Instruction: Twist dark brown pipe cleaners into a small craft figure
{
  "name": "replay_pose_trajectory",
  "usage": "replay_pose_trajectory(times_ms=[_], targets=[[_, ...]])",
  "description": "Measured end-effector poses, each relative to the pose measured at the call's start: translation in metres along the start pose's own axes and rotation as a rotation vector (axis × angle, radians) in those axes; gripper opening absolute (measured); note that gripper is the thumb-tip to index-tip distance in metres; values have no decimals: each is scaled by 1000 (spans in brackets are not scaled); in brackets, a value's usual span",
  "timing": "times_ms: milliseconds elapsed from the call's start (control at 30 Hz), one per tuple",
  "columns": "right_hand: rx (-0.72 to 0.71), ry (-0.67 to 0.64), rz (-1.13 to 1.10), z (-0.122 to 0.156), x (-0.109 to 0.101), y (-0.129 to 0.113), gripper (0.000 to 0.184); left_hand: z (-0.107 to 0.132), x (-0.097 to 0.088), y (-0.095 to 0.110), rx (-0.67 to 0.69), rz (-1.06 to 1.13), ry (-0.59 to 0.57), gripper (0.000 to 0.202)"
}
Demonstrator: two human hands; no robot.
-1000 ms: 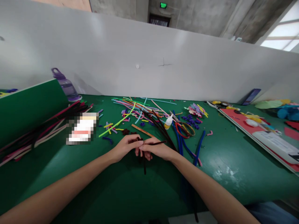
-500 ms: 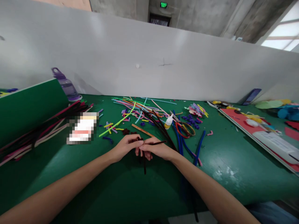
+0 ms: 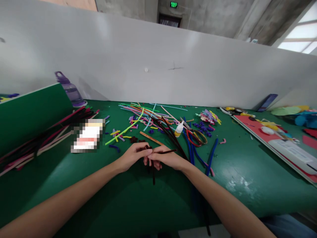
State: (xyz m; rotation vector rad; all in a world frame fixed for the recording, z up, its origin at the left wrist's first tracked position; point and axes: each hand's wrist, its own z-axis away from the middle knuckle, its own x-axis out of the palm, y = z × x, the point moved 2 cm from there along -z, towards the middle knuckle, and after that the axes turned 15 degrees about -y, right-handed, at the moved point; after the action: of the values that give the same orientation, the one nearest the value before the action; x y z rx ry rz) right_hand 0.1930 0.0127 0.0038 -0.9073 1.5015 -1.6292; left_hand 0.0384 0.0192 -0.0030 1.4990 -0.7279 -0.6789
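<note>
My left hand point(image 3: 135, 155) and my right hand point(image 3: 168, 157) meet over the green table point(image 3: 119, 201), thumbs nearly touching. Both are closed on a dark brown pipe cleaner point(image 3: 154, 178). One end hangs down below the fingers and another stretch sticks out to the right across my right hand; the bent middle is partly hidden by the fingers. Just beyond the hands lie a small brown piece point(image 3: 133, 139) and an orange-brown stick point(image 3: 148, 137). Long dark brown pipe cleaners point(image 3: 173, 134) run behind my right hand.
Scissors point(image 3: 195, 137) and a white glue bottle point(image 3: 178, 129) lie beyond my right hand, near blue pipe cleaners point(image 3: 190, 148). Coloured pipe cleaners point(image 3: 133, 110) spread at the back. A purple bottle point(image 3: 71, 92) stands left; a red board point(image 3: 262, 127) lies right.
</note>
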Motion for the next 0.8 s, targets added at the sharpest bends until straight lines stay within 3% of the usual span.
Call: replay_pose_trajectory(times_ms=[800], targets=[[3, -7, 9, 0, -1, 0, 21, 0, 0, -1, -1, 14, -3, 22]])
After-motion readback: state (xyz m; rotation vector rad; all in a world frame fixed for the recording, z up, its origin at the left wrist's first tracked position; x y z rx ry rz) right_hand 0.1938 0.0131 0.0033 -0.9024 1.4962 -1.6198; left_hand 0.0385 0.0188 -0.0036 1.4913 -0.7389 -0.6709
